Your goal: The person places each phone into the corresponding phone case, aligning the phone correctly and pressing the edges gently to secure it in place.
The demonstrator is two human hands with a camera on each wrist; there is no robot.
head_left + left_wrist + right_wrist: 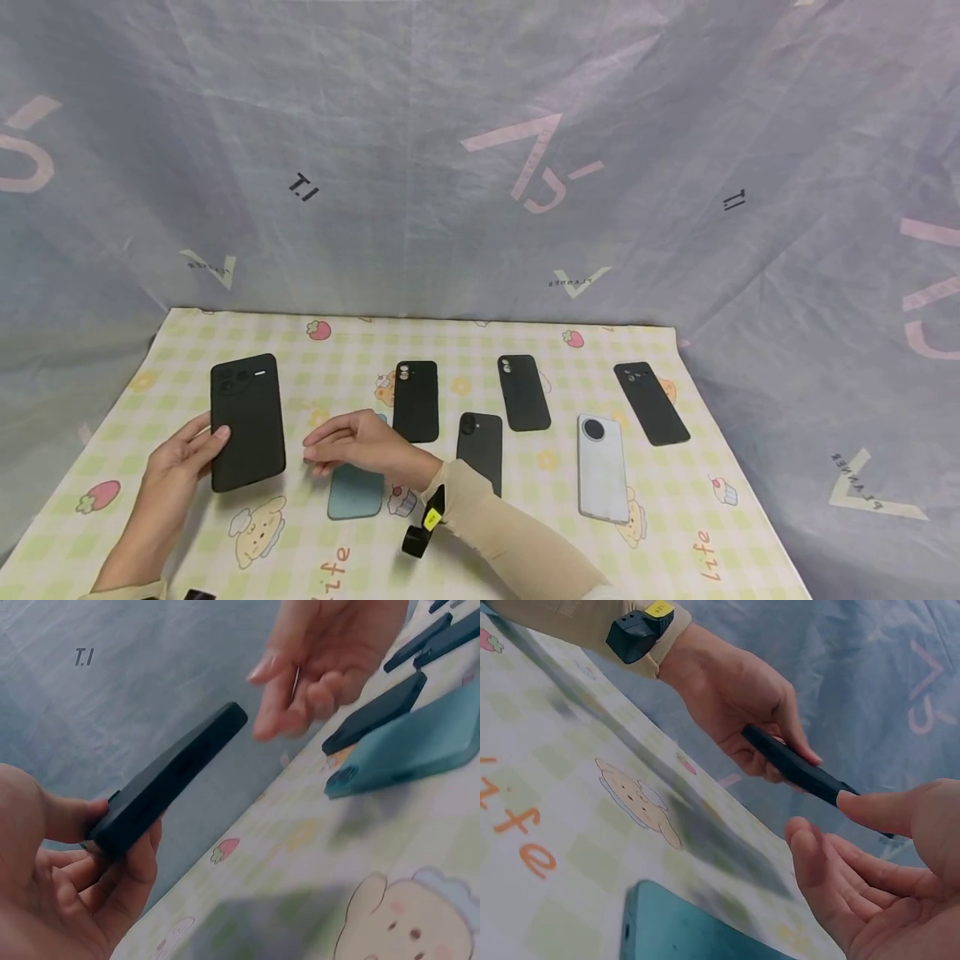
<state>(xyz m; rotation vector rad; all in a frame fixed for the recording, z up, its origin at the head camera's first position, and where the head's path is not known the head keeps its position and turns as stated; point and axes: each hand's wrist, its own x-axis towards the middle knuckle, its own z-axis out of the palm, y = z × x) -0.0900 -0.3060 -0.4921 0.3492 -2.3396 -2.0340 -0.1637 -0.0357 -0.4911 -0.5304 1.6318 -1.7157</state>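
My left hand (174,462) grips a black phone in a dark case (251,437) by its left edge, thumb over the back. Raised off the cloth, the phone shows its camera corner and a small white mark near the top. To its right hovers my right hand (367,446), apart from the phone in the head view, with loosely bent fingers and nothing in them. Below that hand lies a teal phone (356,493), partly hidden by it. In the left wrist view, the black phone (172,776) appears edge-on between thumb and fingers.
Behind the teal phone are a black phone case (417,404) and a second black case (525,396). A dark phone (480,446) lies partly behind my right sleeve. Farther right are a white phone (602,475) and another black case (651,404). A grey curtain (405,167) hangs behind the checked tablecloth (247,333).
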